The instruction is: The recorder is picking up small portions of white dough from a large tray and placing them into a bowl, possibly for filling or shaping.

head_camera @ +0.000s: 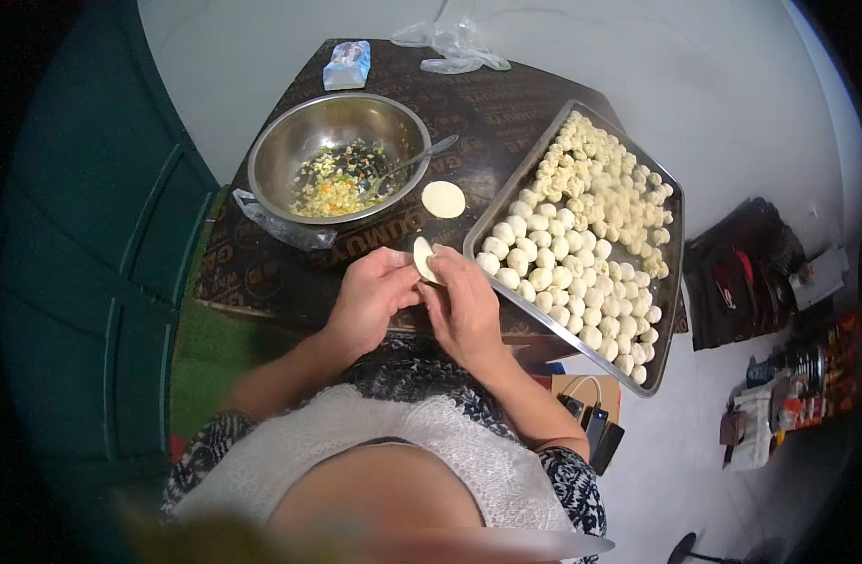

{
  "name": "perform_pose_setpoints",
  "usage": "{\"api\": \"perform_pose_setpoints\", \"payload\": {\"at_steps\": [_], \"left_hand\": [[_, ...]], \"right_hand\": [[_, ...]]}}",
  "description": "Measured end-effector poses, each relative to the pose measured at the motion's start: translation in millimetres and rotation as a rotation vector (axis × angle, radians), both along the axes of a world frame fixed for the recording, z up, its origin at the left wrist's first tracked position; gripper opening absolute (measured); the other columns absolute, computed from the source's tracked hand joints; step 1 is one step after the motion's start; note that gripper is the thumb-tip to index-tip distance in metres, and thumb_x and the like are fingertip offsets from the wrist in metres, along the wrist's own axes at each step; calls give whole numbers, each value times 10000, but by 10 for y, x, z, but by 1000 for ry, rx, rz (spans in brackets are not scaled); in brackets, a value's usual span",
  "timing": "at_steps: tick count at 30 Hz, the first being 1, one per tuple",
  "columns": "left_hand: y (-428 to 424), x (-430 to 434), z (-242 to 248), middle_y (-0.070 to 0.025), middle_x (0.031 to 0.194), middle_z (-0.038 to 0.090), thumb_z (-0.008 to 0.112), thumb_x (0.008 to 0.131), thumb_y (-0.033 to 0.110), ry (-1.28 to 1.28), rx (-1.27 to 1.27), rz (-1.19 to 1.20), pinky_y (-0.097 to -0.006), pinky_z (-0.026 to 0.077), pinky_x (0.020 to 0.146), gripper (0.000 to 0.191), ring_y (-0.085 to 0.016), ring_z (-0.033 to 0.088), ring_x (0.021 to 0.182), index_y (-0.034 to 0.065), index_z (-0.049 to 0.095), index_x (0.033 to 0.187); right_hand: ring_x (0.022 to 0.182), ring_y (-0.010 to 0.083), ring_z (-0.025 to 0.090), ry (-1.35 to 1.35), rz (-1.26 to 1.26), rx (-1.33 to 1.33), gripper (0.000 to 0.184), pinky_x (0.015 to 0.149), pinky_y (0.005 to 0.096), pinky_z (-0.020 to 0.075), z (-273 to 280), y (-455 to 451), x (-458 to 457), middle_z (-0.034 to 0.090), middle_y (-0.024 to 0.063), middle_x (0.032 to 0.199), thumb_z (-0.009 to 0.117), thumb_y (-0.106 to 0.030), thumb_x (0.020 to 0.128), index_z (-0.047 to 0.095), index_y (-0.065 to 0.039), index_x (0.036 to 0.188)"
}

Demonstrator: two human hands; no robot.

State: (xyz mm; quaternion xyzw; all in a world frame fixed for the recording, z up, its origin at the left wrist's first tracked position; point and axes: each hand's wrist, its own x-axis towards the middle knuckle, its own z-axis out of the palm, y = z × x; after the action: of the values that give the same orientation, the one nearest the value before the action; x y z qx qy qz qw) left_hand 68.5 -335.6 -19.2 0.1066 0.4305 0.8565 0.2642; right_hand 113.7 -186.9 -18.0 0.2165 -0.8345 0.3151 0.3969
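Note:
A pale dough wrapper (424, 259) is held up on its edge between my two hands, just above the near part of the table. My left hand (374, 296) pinches it from the left; my right hand (464, 299) grips it from the right, fingers bent over it. Another round dough wrapper (443, 200) lies flat on the table beyond. To its left, a steel bowl (267, 158) contains chopped vegetable filling (335, 194) with a metal spoon (431, 151) leaning on its rim. At the right, rows of round filled dough balls (561, 275) and pleated dumplings (593, 169) cover much of a metal tray.
The metal tray (579, 347) juts past the table's right edge. A tissue pack (347, 65) and clear plastic bags (462, 53) lie at the table's (501, 99) far side. Another plastic bag (283, 222) is beside the bowl. Black devices (596, 426) rest on a box below the tray.

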Motion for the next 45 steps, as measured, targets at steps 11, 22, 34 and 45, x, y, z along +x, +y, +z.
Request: {"api": "perform_pose_setpoints", "payload": {"at_steps": [11,22,34,45], "left_hand": [[-263,-84,50,-89,925,643,561,918,30,539,-378,325,-247,520,754,200,-110,627,882,-42,546,1103],[-20,-114,-5,-38,939,642,565,909,27,400,-293,-56,-220,502,700,223,-78,596,792,-31,592,1123],[-91,-174,-96,-84,975,672,578,907,45,236,-280,100,-252,557,742,226,-120,648,843,-57,610,1106],[-103,-165,-143,-114,1035,659,541,915,21,266,-182,79,-268,569,750,269,-132,649,868,-58,575,1170]], "right_hand": [[913,167,639,-505,606,-1173,260,768,314,571,-254,-83,-47,640,103,1036,557,27,920,525,23,1177],[853,131,588,-462,286,-828,213,641,229,514,-349,-69,-50,536,82,1053,621,28,874,596,20,1086],[685,42,517,-633,152,-874,95,610,203,434,-362,-53,-46,593,-3,794,607,-36,910,599,17,988],[662,61,540,-535,144,-801,53,590,234,453,-354,-114,-41,612,24,776,593,-32,918,592,19,929]]}}
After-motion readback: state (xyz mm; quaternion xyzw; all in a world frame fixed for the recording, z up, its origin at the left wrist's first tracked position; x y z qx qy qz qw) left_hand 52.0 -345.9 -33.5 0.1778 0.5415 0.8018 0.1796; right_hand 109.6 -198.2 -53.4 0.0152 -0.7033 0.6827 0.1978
